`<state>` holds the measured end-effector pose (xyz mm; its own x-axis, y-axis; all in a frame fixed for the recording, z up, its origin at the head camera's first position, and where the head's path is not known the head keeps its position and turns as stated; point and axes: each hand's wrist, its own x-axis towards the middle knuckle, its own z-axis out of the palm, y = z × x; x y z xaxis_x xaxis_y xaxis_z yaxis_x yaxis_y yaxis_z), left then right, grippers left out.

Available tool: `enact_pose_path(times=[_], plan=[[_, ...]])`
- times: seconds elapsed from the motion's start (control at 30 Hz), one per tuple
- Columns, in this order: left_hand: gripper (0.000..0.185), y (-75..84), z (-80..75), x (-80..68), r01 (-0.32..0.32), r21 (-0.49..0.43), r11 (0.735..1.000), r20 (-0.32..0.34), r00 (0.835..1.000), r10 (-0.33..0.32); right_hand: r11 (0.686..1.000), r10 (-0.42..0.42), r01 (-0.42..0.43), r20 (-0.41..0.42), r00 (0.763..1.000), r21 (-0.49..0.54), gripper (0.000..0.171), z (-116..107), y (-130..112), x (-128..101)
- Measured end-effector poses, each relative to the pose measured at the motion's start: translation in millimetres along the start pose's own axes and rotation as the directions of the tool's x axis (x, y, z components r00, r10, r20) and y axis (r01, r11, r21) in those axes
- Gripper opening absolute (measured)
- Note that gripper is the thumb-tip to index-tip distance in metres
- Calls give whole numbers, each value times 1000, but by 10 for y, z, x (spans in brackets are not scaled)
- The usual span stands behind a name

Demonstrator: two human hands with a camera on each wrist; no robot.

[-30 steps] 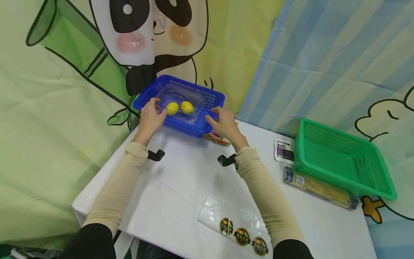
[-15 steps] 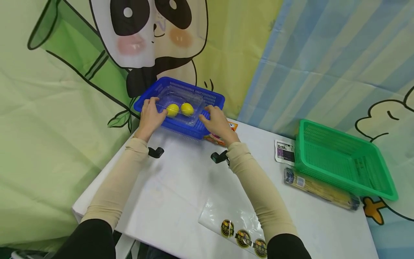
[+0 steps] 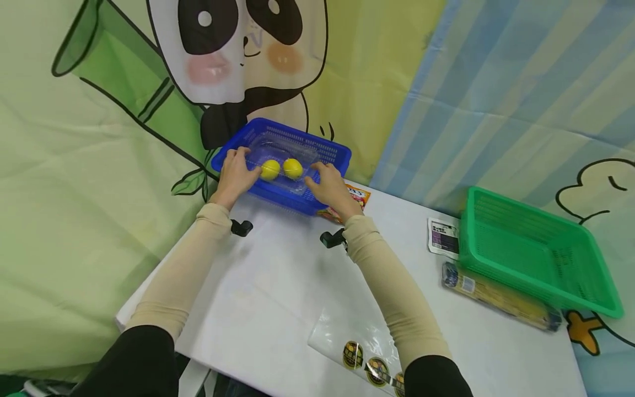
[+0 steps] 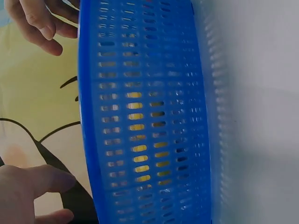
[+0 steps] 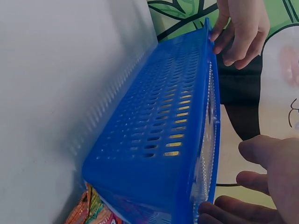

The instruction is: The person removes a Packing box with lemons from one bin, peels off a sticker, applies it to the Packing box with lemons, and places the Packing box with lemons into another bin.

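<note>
A blue perforated basket (image 3: 342,154) stands at the back of the table. In it lies a clear plastic box (image 3: 284,141) with two round yellow fruits, the left one (image 3: 270,170) and the right one (image 3: 292,169), seen through it. My left hand (image 3: 235,177) hovers at the box's left end, fingers loosely bent and thumb apart. At the opposite end is my right hand (image 3: 329,191), its thumb and fingers spread. In the right wrist view, the right hand (image 5: 275,177) is beside the basket rim with relaxed fingers. Through the basket's slots, yellow (image 4: 140,158) shows in the left wrist view.
A colourful snack packet (image 3: 358,196) lies by the basket's right corner. On the right stand a green basket (image 3: 476,220), a small white-and-purple pouch (image 3: 443,238) and a long clear pack of pale strands (image 3: 501,298). A clear bag with round labels (image 3: 353,354) lies near the front edge.
My right hand has moved left, from the basket's right side to the right end of the clear box. The left hand has stayed nearly where it was; the camera view has shifted slightly.
</note>
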<state>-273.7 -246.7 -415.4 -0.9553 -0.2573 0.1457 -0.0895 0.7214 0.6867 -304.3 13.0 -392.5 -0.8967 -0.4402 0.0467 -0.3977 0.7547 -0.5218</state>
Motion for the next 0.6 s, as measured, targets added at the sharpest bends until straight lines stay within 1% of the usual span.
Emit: enact_pose_path(times=[0.13,0.27,0.47,0.6], plan=[[63,-60,-13,53,-30,68,997,24,999,28,999,20,-21,21,1000,25,53,46,-36,52],[62,-106,-14,84,-53,124,991,26,998,50,999,17,-18,39,999,27,55,88,-55,94],[59,-144,-3,114,-71,181,981,57,996,62,999,49,-50,46,998,19,55,140,-46,131],[58,-157,13,144,-70,195,978,67,996,58,997,73,-75,72,995,24,57,172,-38,143]])
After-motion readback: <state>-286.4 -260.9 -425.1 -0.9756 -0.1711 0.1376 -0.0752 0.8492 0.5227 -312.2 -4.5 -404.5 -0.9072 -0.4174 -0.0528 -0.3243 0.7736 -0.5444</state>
